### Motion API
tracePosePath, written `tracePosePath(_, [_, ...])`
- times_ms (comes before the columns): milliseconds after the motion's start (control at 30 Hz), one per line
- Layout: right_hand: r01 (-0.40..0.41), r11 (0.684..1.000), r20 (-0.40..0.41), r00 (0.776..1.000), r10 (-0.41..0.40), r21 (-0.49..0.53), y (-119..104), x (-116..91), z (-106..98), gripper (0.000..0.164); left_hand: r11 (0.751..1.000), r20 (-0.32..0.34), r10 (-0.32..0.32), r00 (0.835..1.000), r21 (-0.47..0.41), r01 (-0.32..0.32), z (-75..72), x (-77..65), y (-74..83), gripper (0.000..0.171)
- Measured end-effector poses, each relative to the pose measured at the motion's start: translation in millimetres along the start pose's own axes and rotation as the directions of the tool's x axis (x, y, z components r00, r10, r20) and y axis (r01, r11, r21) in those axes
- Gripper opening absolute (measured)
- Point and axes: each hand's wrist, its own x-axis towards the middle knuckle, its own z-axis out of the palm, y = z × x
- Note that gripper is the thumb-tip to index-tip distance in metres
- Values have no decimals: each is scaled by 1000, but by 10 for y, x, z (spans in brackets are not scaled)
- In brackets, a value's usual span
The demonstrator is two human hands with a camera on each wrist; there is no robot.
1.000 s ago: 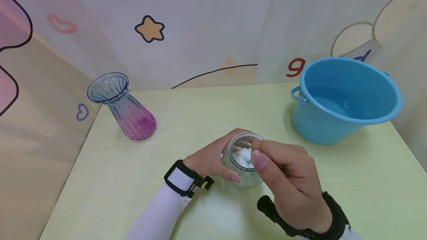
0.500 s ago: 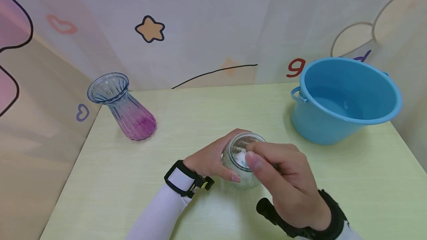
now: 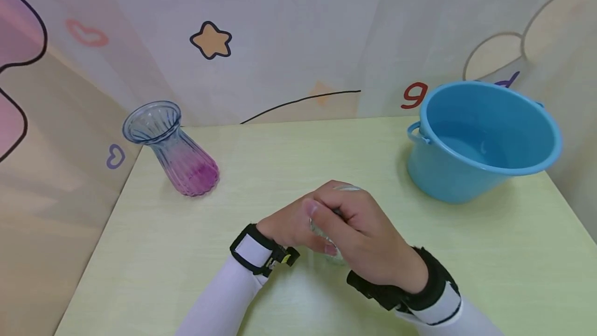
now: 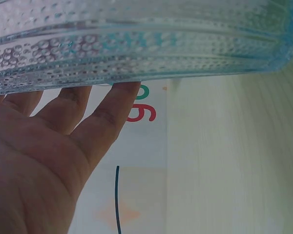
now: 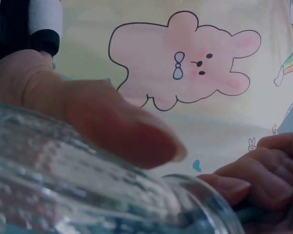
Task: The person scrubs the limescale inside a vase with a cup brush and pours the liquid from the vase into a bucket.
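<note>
A clear glass jar (image 3: 337,259) stands on the table, mostly covered by both hands in the head view. My left hand (image 3: 291,224) grips it around the side. Dimpled glass of the jar (image 4: 136,44) fills the top of the left wrist view, with fingers (image 4: 105,119) against it. Over the jar's mouth, my right hand (image 3: 368,237) has its fingers curled. A teal bit of handle (image 5: 249,214) shows under those fingers in the right wrist view; it appears to belong to a bottle brush whose white head is hidden now.
A ribbed glass vase (image 3: 184,162), blue at the rim and pink at the base, stands at the back left of the pale table (image 3: 154,274). At the back right is a light blue bucket (image 3: 448,170). A printed curtain (image 3: 280,40) hangs behind.
My right hand has moved left across the jar's mouth and turned over, so the jar's opening and the white brush head are now covered. The left hand keeps its hold.
</note>
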Motion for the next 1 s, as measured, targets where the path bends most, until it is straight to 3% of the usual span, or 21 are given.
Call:
tracePosePath(133, [2,1000,-7,1000,-2,29,-9,-5,-15,34,997,21,-17,1000,-71,18,3,1,-18,75])
tracePosePath(333, [12,997,23,1000,-14,77,-16,-11,-40,33,997,9,-12,1000,-75,13,10,9,-13,84])
tracePosePath(500, [7,997,18,1000,-8,77,-13,-11,-42,31,994,21,-2,1000,-106,4,8,12,-11,79])
tracePosePath(733, [-9,999,22,1000,8,38,-35,-17,-29,37,1000,6,13,1000,12,-13,4,15,-5,94])
tracePosePath(1000, [12,1000,-22,1000,-12,2,-76,-33,-25,41,998,10,61,998,-4,-61,11,76,18,88])
